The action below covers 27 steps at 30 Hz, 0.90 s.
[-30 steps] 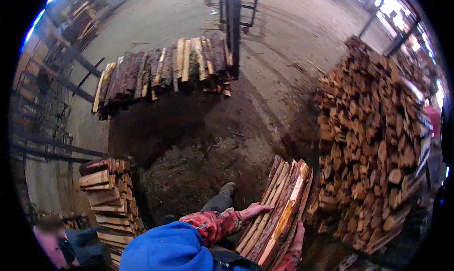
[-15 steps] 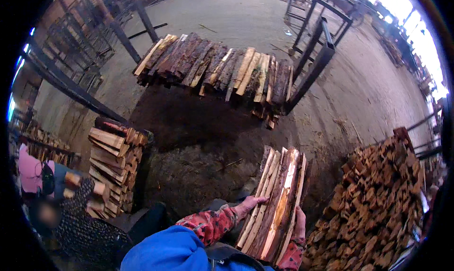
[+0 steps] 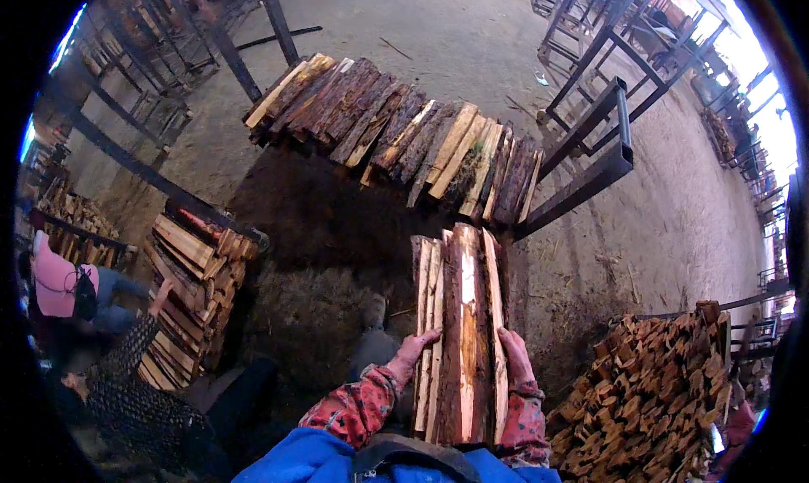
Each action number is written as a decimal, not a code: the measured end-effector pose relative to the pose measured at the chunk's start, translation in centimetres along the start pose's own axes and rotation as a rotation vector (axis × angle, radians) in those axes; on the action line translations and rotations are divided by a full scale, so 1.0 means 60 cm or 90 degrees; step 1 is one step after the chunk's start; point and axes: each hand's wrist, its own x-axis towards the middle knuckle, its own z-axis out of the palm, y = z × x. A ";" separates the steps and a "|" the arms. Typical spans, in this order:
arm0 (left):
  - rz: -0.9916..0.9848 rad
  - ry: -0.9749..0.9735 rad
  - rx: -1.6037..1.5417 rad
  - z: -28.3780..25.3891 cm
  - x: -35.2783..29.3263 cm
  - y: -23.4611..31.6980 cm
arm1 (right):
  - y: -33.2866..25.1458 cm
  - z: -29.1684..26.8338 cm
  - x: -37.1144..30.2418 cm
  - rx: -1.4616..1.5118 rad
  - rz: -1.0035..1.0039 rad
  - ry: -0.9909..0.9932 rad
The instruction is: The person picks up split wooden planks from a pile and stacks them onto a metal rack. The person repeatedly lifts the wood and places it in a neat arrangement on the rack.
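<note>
Between my two hands is a bundle of split wood slats (image 3: 467, 314), several pieces with pale cut faces and dark bark, held lengthwise in front of my body. My left hand (image 3: 415, 348) grips its left side, fingers closed on the outer slats. On the opposite side my right hand (image 3: 515, 355) presses against the right edge; its fingertips are partly hidden. Just beyond the bundle's far end, a metal rack carries a row of bark-covered slats (image 3: 396, 138) laid side by side. Both my sleeves are red and patterned.
The rack's dark metal post (image 3: 581, 188) leans at the row's right end. A stack of split wood (image 3: 190, 289) stands at left, beside a co-worker in a dark knitted top (image 3: 126, 390). At lower right rises a large wood pile (image 3: 645, 399). Another person in pink (image 3: 59, 277) is far left.
The bundle has swung from tilted to nearly straight ahead and moved forward and left, closer to the rack. Both my hands moved with it. The co-worker's arm now reaches onto the left stack.
</note>
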 end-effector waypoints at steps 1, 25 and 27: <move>0.007 -0.006 -0.039 0.011 -0.006 0.010 | -0.020 -0.005 -0.007 0.008 0.002 -0.014; 0.070 0.037 -0.007 -0.040 0.070 0.456 | -0.347 0.226 0.220 0.078 0.043 -0.007; 0.025 0.017 -0.048 -0.045 0.082 0.487 | -0.398 0.245 0.231 0.079 0.035 -0.032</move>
